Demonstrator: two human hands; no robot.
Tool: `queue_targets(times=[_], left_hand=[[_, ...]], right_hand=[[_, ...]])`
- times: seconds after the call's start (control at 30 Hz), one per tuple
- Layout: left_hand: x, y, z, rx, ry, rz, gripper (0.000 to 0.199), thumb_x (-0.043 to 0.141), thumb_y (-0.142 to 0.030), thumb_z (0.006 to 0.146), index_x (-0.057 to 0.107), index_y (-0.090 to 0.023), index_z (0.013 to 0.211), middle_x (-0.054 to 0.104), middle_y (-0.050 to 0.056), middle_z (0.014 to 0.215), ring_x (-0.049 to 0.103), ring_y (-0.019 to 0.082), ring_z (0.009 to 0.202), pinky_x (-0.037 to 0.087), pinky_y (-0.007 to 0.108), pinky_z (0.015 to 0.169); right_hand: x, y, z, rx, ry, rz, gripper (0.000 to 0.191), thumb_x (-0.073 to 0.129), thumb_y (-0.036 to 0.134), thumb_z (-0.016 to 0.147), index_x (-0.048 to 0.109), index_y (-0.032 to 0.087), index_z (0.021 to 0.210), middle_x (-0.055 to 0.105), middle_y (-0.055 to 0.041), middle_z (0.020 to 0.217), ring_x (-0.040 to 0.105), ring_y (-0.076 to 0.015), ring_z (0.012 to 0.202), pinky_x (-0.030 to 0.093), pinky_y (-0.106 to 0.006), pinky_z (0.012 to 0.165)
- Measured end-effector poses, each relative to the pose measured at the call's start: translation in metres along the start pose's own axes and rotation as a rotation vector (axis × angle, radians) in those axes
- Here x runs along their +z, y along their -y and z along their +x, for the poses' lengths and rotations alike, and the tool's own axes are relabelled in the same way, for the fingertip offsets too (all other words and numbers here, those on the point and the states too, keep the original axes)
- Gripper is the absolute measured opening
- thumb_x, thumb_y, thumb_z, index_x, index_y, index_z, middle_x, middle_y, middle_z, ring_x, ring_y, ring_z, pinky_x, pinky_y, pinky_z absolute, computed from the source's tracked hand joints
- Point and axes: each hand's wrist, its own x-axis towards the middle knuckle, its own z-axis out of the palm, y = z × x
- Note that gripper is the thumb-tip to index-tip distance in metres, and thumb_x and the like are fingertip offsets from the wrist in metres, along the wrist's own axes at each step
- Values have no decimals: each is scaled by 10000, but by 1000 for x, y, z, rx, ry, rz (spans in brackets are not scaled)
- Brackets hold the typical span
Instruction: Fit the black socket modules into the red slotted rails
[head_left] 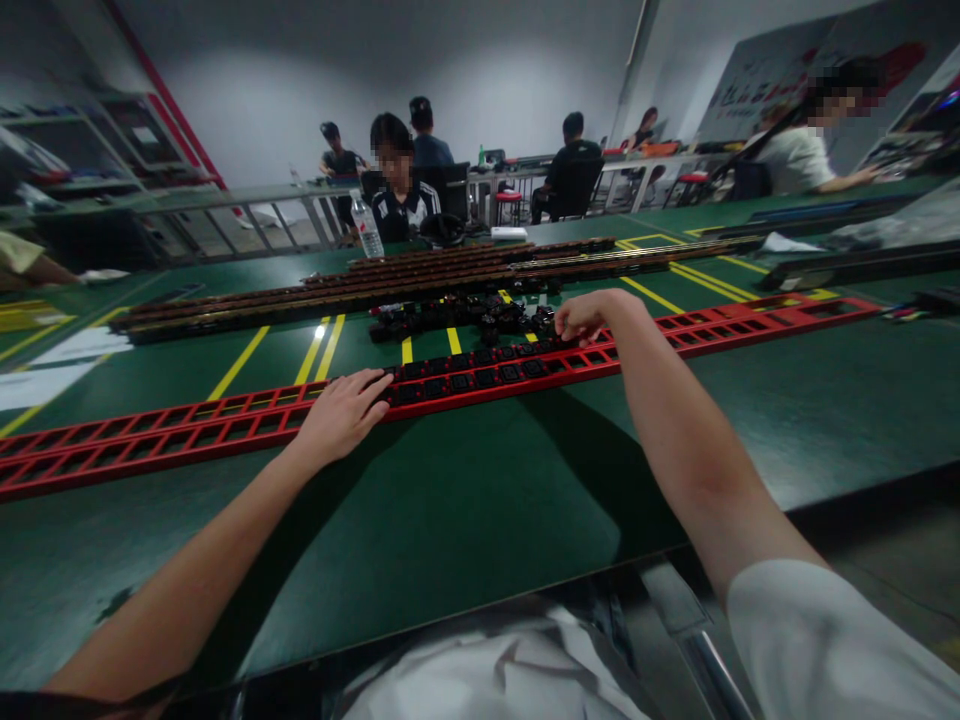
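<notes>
A long red frame (pixel 202 437) with two rows of openings lies across the green table. Black square parts (pixel 486 376) fill several openings in its middle stretch. My left hand (pixel 345 412) rests on the frame at the left end of these parts, fingers spread and holding nothing. Over the right end of the filled stretch is my right hand (pixel 581 318), its fingers bent and pressed together, pointing down at the frame. Whatever those fingers hold, if anything, is too small to make out. Just behind the frame lies a loose pile of black parts (pixel 480 315).
Long dark strips (pixel 300 295) are stacked across the table behind the pile. A clear bottle (pixel 367 228) stands beyond them. White sheets (pixel 56 370) lie at the left, and plastic wrapping (pixel 900 228) at the far right. Several people sit at tables farther back.
</notes>
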Motion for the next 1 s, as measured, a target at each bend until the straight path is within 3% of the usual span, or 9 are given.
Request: queue_targets(times=[0.3, 0.57, 0.73, 1.0], left_hand=[[0, 0, 0, 3, -3, 3, 630, 254, -508, 1061, 518, -167, 1519, 516, 128, 1553, 497, 324, 1414, 393, 544, 1209], [1, 1, 0, 14, -15, 10, 626, 260, -509, 1061, 523, -168, 1516, 521, 131, 1546, 517, 330, 1391, 414, 543, 1188], [1, 1, 0, 2, -8, 5, 620, 273, -499, 1057, 520, -168, 1519, 517, 126, 1553, 501, 329, 1410, 403, 548, 1199], [0, -1, 1, -3, -15, 7, 609, 280, -483, 1052, 529, -169, 1511, 525, 130, 1546, 507, 327, 1404, 407, 545, 1198]], right_hand=[[2, 18, -17, 47, -67, -187, 265, 818, 319, 818, 677, 202, 1010, 600, -19, 769, 569, -161, 675, 449, -293, 624], [8, 29, -23, 102, -118, -335, 155, 739, 279, 877, 702, 187, 996, 668, -59, 821, 593, -190, 685, 478, -336, 631], [9, 34, -23, 103, -159, -463, 206, 724, 274, 884, 737, 176, 1064, 695, -76, 850, 657, -244, 796, 514, -364, 686], [10, 38, -19, 115, -223, -537, 338, 795, 338, 833, 738, 162, 1116, 695, -91, 912, 656, -257, 842, 508, -371, 725]])
